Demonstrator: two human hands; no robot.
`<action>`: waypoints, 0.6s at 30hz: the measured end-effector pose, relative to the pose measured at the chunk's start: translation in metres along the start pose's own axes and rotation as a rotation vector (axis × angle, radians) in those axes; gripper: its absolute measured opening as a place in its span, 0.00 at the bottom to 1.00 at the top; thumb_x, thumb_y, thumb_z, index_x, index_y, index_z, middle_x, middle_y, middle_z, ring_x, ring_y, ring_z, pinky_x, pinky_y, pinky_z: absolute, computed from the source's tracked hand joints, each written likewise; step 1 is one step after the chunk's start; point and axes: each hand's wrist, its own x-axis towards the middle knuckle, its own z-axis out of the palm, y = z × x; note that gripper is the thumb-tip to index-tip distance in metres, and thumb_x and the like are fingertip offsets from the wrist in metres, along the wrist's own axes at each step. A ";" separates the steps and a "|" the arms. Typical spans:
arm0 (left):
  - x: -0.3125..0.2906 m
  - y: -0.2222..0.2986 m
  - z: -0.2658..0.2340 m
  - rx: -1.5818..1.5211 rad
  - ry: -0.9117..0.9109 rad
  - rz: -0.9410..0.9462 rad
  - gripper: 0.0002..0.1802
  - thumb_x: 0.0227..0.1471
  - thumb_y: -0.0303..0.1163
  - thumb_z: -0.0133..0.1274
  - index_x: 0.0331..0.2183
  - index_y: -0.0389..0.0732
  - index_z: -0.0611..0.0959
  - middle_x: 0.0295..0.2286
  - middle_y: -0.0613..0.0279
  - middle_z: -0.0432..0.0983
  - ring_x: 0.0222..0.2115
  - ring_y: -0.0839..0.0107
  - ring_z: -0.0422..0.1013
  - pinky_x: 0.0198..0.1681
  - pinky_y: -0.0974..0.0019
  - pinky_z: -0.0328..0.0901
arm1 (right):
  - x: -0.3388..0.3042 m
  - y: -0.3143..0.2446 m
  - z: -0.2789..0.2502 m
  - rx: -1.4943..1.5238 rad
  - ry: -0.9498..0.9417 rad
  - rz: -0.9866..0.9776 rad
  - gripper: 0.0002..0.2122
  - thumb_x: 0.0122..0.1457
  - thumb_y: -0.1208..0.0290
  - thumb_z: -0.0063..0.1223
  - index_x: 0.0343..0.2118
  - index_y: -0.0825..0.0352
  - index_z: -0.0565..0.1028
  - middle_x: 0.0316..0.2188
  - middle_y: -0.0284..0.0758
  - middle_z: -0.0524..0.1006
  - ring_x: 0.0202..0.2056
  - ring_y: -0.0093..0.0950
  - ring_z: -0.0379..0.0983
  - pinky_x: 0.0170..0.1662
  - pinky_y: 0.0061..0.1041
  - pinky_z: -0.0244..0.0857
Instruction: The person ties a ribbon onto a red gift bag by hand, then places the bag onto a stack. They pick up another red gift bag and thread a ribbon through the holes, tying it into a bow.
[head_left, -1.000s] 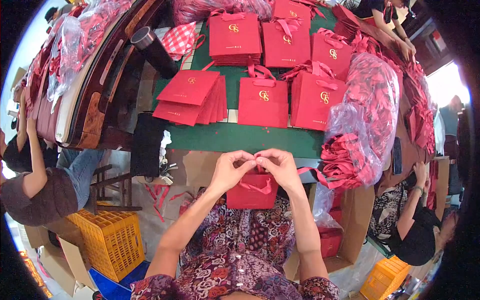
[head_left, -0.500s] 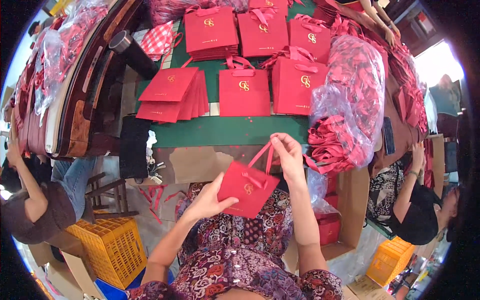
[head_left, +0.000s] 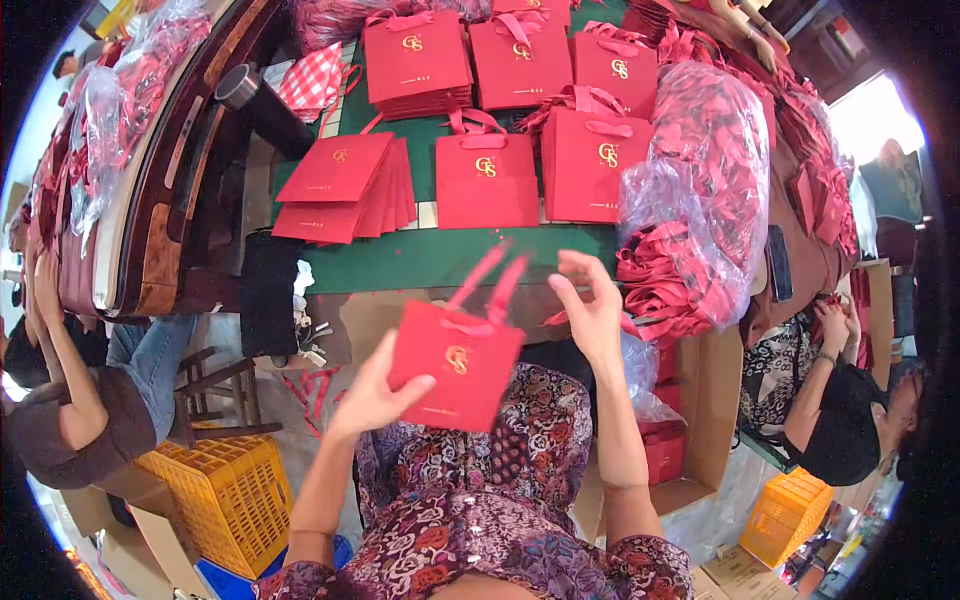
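Note:
A small red paper gift bag (head_left: pixel 470 385) with a gold emblem is tilted in front of me, over my lap. My left hand (head_left: pixel 372 392) grips its left side, with the thumb across the front. Two red ribbon handles (head_left: pixel 490 285) rise from its top, slightly blurred. To the right of them, apart from the bag, my right hand (head_left: pixel 590 305) is raised with thumb and fingers apart, holding nothing. Just beyond the hands, a row of red bags stands on the green table, among them a single bag (head_left: pixel 487 190) and a fanned stack (head_left: pixel 345 185) to its left.
On the right lies a clear plastic sack (head_left: pixel 705 190) full of red ribbons. A black tumbler (head_left: pixel 265 110) leans at the left. A cardboard box (head_left: pixel 715 420) with red bags stands low at the right, a yellow crate (head_left: pixel 225 490) low at the left. Other people work on both sides.
My right hand has let go of the ribbon handle and moved a little to the right. The bag in my left hand has shifted left and turned more upright.

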 end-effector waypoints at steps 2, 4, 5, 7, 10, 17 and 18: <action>0.004 0.027 -0.011 0.032 0.082 -0.003 0.29 0.56 0.26 0.58 0.56 0.32 0.68 0.48 0.54 0.75 0.50 0.69 0.71 0.55 0.63 0.65 | -0.009 -0.003 -0.019 -0.177 -0.103 -0.068 0.09 0.54 0.74 0.65 0.38 0.67 0.80 0.35 0.34 0.77 0.34 0.24 0.75 0.36 0.23 0.69; 0.008 0.041 -0.026 0.328 0.170 0.082 0.23 0.55 0.24 0.54 0.52 0.33 0.71 0.44 0.46 0.76 0.46 0.55 0.75 0.50 0.60 0.67 | -0.018 0.002 -0.032 -0.335 -0.212 -0.160 0.09 0.50 0.74 0.67 0.35 0.65 0.81 0.34 0.34 0.77 0.37 0.32 0.74 0.40 0.30 0.69; 0.010 0.048 -0.027 0.330 0.173 0.078 0.23 0.55 0.24 0.54 0.52 0.33 0.71 0.44 0.46 0.76 0.46 0.55 0.75 0.50 0.60 0.67 | -0.023 0.003 -0.034 -0.454 -0.261 -0.235 0.11 0.47 0.73 0.68 0.35 0.64 0.81 0.34 0.35 0.76 0.38 0.36 0.73 0.40 0.32 0.68; 0.015 0.059 -0.019 0.599 0.353 0.227 0.23 0.53 0.24 0.52 0.51 0.33 0.72 0.43 0.42 0.74 0.43 0.45 0.72 0.49 0.55 0.67 | -0.030 0.004 -0.032 -0.485 -0.278 -0.224 0.10 0.46 0.73 0.68 0.33 0.63 0.81 0.33 0.34 0.75 0.38 0.37 0.71 0.41 0.36 0.67; 0.017 0.062 0.010 0.782 0.376 0.279 0.24 0.49 0.23 0.52 0.50 0.36 0.72 0.39 0.46 0.72 0.41 0.46 0.70 0.46 0.49 0.67 | -0.032 0.011 -0.030 -0.564 -0.242 -0.279 0.09 0.46 0.75 0.67 0.32 0.65 0.81 0.32 0.34 0.74 0.38 0.37 0.71 0.42 0.35 0.66; 0.019 0.044 0.097 0.738 0.219 0.231 0.38 0.37 0.23 0.61 0.55 0.42 0.71 0.51 0.50 0.63 0.52 0.49 0.60 0.53 0.47 0.57 | -0.030 0.002 -0.021 -0.491 -0.144 -0.282 0.05 0.54 0.76 0.60 0.32 0.66 0.76 0.31 0.37 0.77 0.36 0.41 0.72 0.40 0.37 0.66; 0.021 0.032 0.105 0.753 0.222 0.219 0.39 0.38 0.26 0.64 0.55 0.42 0.71 0.52 0.50 0.63 0.52 0.48 0.60 0.53 0.48 0.57 | -0.031 -0.001 -0.018 -0.489 -0.149 -0.284 0.05 0.54 0.76 0.60 0.32 0.66 0.76 0.31 0.37 0.77 0.36 0.41 0.72 0.40 0.37 0.66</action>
